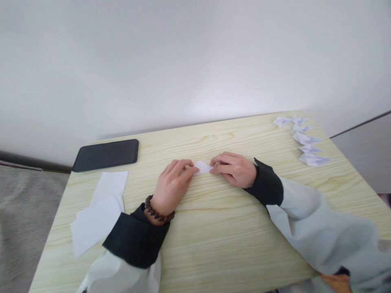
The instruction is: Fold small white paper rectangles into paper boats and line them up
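Note:
A small folded piece of white paper [203, 167] is held between my two hands, low over the middle of the table. My left hand [174, 185], with a dark beaded bracelet [155, 214] at the wrist, pinches its left end between thumb and fingers. At the right end, the thumb and fingers of my right hand [235, 169] close on the paper. The fingertips cover both ends, so only the pointed middle part shows.
Loose white paper sheets [94, 221] lie overlapping at the left, beside my left sleeve. Behind them rests a black phone [105, 155]. Several folded paper figures [307, 139] stand along the right side of the wooden table [214, 244]. A white wall [195, 61] borders the far edge.

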A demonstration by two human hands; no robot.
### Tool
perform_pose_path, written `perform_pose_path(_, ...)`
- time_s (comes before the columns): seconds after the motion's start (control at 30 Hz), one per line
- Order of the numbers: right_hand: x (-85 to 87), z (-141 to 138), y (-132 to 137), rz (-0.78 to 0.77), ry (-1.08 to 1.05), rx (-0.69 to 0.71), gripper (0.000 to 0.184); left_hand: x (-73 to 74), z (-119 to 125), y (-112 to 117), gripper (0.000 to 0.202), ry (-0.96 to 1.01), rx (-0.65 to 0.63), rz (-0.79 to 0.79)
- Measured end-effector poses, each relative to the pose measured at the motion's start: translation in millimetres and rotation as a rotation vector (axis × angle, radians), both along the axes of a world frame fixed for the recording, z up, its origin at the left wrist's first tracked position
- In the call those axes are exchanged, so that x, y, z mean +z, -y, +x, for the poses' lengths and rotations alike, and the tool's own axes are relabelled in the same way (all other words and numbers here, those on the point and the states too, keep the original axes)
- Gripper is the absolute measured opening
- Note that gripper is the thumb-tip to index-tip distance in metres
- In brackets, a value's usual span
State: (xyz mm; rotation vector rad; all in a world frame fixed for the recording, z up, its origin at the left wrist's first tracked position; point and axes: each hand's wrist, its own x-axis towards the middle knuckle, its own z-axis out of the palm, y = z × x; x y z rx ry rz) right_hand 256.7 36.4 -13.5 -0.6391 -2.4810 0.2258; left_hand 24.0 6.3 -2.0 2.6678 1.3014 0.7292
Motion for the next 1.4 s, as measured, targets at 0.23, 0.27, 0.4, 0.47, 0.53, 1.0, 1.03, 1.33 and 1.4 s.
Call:
perform_pose_path(0.23,1.8,-6.1,2.6,-0.108,-0.046,-0.050,0.016,0.7,1.5,0.3,0.019,-0.030,-0.061,0.033)
perform_pose_path(0.27,0.7,-6.2,2.4,-0.114,-0.055,-0.059,0.017,0.7,2.2,0.0,0.017,-0.021,-0.055,0.032)
perform_pose_path(0.4,-3.2,-6.5,1.8,-0.095,-0.042,-0.073,0.020,0.8,3.2,-0.6,0.014,-0.027,-0.051,0.064)
perform_pose_path(0.47,-3.9,-7.9,2.6,-0.064,-0.030,-0.079,0.021,1.5,3.1,-0.2,0.014,-0.038,-0.064,0.096)
perform_pose_path(0.53,-3.4,-10.6,4.5,-0.030,-0.028,-0.101,0.020,3.3,3.4,0.5,0.013,-0.041,-0.078,0.127)
perform_pose_path(1.0,5.7,-21.0,19.3,0.117,-0.158,-0.144,0.011,11.1,7.7,4.0,0.011,0.147,-0.119,0.175)
perform_pose_path(1.03,5.4,-20.6,19.4,0.110,-0.161,-0.138,0.011,11.2,7.6,4.1,0.011,0.153,-0.120,0.166)
perform_pose_path(1.33,3.8,-18.8,17.1,0.001,-0.256,-0.117,0.008,6.3,4.5,2.2,0.009,0.265,-0.109,0.050)
perform_pose_path(1.4,4.1,-19.2,17.2,0.006,-0.250,-0.105,0.008,5.5,4.8,2.8,0.008,0.286,-0.088,0.036)
